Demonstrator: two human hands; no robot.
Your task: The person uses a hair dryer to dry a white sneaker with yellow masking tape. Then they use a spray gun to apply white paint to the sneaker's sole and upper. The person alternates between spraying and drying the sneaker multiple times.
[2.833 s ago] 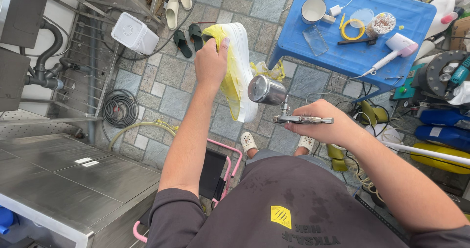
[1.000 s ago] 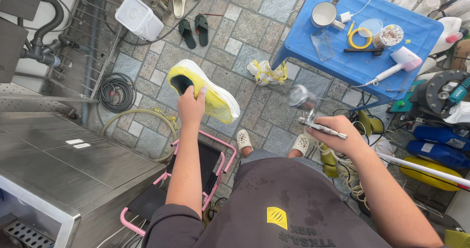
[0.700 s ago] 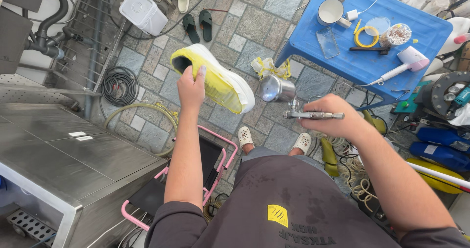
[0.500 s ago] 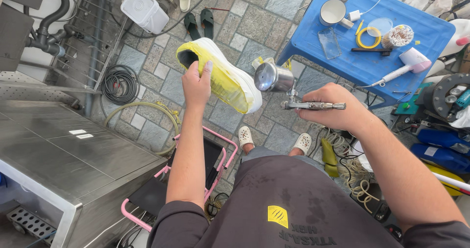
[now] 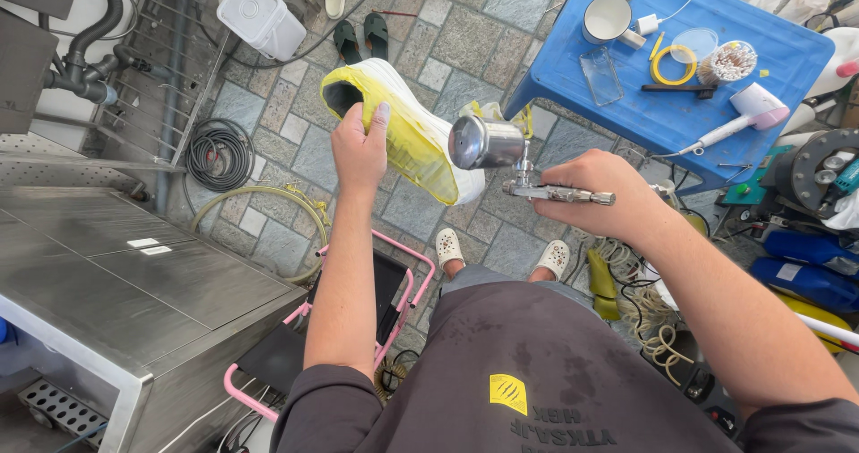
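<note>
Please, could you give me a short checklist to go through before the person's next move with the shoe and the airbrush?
1. Left hand has a firm hold on the taped shoe: ok, the fingers wrap the heel end at its opening.
2. Right hand holds the airbrush: ok, the fist is closed round its body.
3. Metal cup sits on the airbrush: ok, though it is tilted.
4. Nozzle points at the shoe: ok, the tip sits close beside the white toe end.
5. Yellow masking covers the shoe: cannot tell for the far side.
6. Hose hangs free beside the leg: cannot tell; the coils lie tangled on the floor.
</note>
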